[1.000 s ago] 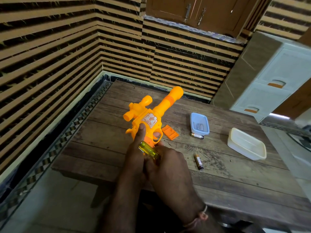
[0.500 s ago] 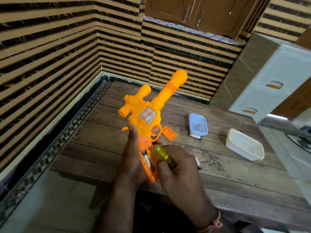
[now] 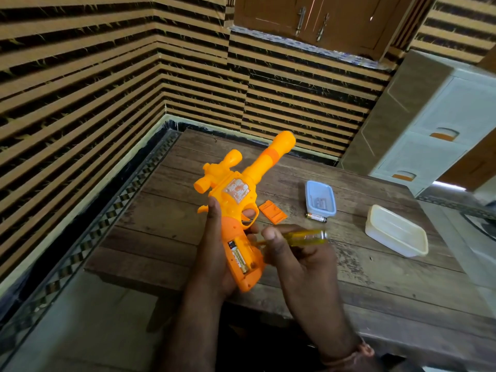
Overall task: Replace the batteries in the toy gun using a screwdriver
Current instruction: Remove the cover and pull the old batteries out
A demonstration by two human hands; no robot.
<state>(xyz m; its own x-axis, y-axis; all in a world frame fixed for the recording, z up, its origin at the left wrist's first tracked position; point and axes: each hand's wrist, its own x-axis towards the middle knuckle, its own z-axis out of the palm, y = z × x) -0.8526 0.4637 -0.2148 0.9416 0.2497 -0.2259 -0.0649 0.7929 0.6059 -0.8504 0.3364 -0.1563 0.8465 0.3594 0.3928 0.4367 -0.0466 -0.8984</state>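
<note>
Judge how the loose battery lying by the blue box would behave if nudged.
The battery is a smooth cylinder lying on its side on the table, so it would probably roll. It looks rigid. The blue box close beside it might stop it.

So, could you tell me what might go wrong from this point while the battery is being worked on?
1. The right hand points the yellow-handled screwdriver into the open compartment beside the fitted battery; a slip could jab the left hand gripping the toy gun.
2. A pried battery might spring out and roll off the wooden table.
3. The orange battery cover lies loose on the table, where an elbow could knock it off.
</note>
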